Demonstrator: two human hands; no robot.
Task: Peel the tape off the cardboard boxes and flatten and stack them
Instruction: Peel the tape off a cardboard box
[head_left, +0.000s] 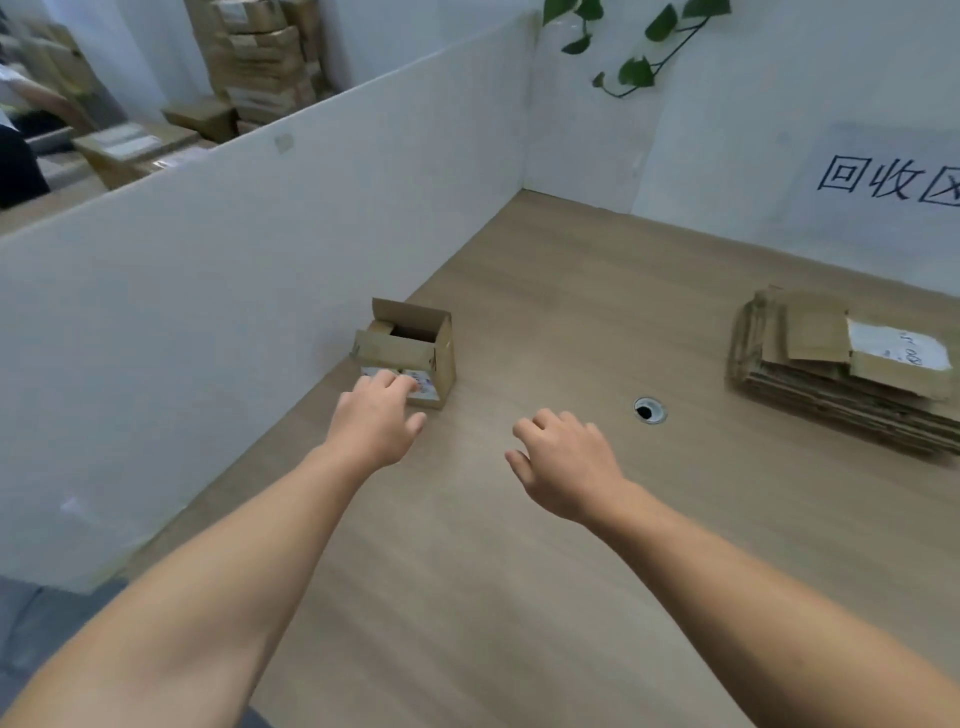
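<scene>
- Right now a small cardboard box (410, 353) stands upright on the wooden counter (545, 519), close against the white partition (234, 260) on the left side.
- Its top flaps are open, one rear flap standing up, and the dark inside shows.
- On its near face sits a white label (423, 387) with print too small to read.
- Reaching forward, the left hand (376, 415) has its fingers spread and loosely curled, fingertips at the lower front of the box over the label; whether they actually press on it cannot be told, and nothing is closed in the hand.
- To the right, the right hand (563, 457) hovers palm down over bare counter, fingers relaxed and slightly bent, holding nothing, well apart from the box.
- Both forearms are bare and stretch in from the bottom edge of the view.
- Farther right, near the counter's edge of view, a stack of flattened boxes (831, 384) lies flat, several layers of corrugated card, with a white label on the topmost piece.
- Between the right hand and that stack, a round cable hole (649, 410) with a pale rim is set into the counter.
- On the white wall behind the stack hangs a paper sign (883, 179) with black characters, cut off by the frame.
- Green plant leaves (639, 47) trail down the wall near the corner.
- Beyond the partition, blurred piles of cardboard cartons (260, 67) fill the background.
</scene>
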